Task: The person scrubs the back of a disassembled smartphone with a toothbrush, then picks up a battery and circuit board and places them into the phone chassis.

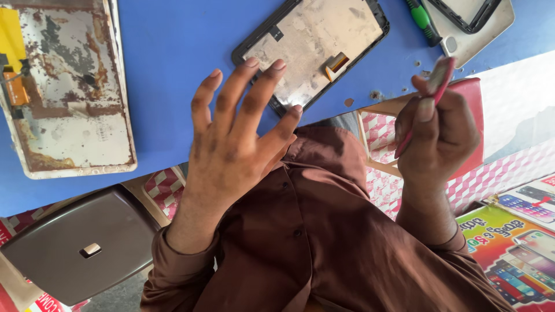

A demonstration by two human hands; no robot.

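Touching scuffed black-framed tablet panel (315, 43): left hand (231, 144); right hand (439, 133) grips red tool (430, 95).

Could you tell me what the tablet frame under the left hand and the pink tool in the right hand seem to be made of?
The tablet frame looks like black plastic around a dull, glue-stained metal backing. The pink tool in the right hand seems to be thin plastic, flat and glossy. The left hand has its fingertips on the frame.
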